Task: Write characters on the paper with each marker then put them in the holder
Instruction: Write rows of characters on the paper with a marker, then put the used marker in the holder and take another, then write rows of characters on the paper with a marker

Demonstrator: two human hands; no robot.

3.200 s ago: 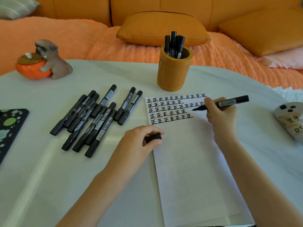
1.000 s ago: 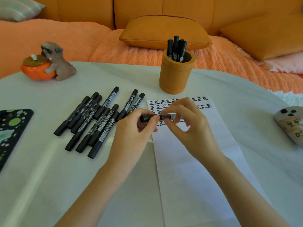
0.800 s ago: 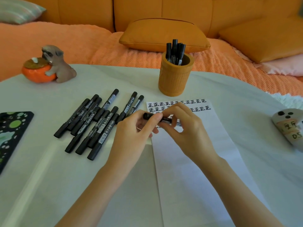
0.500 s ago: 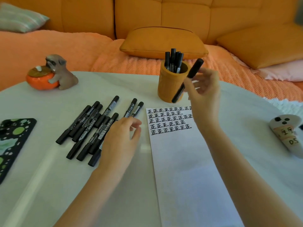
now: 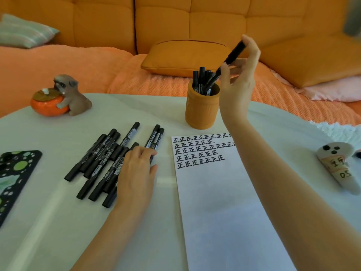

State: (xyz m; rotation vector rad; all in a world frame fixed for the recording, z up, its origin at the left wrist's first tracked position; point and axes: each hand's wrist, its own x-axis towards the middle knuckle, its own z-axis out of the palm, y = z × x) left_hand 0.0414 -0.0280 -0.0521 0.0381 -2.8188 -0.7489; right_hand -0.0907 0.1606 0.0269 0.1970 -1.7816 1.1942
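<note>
A marker (image 5: pixel 232 55) is pinched in the right hand (image 5: pixel 239 79), tilted, its lower end entering the holder (image 5: pixel 202 112) among markers already stowed. The step is stowing; release is required next. The left hand (image 5: pixel 136 173) rests loosely open on the pile (image 5: pixel 101 159), nothing gripped. The paper (image 5: pixel 214 202) lies just beside; nothing obstructs.

A single wide-angle view comes from the person's head, looking forward and down across the white table (image 5: pixel 58 222), with both forearms entering from the bottom edge. It sits close over the paper (image 5: pixel 224 212) and the loose markers (image 5: pixel 109 161) in the foreground, while the holder (image 5: pixel 201 112) stands mid-frame. Beyond it the orange sofa (image 5: pixel 136 22) fills the top, its lines bowed by the lens.
</note>
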